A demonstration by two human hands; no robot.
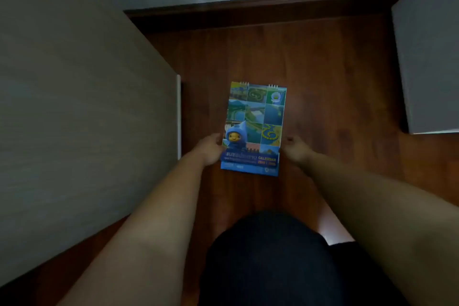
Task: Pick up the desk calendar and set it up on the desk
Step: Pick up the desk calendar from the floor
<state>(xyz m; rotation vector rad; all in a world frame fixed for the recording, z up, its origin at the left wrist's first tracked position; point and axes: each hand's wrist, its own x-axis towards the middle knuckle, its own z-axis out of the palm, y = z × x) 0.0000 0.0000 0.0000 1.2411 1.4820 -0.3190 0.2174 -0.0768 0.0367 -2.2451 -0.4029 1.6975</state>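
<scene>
Now both hands (211,150) on calendar (254,129)

From my remote seat I see two bare forearms, no sleeves reaching the elbows, no watch, band or ring that I can make out. The left hand (210,149) and right hand (295,148) are bare too, without gloves. Below them a rounded dark navy garment (268,261) covers a knee or lap, plain, without visible print or seams.
</scene>
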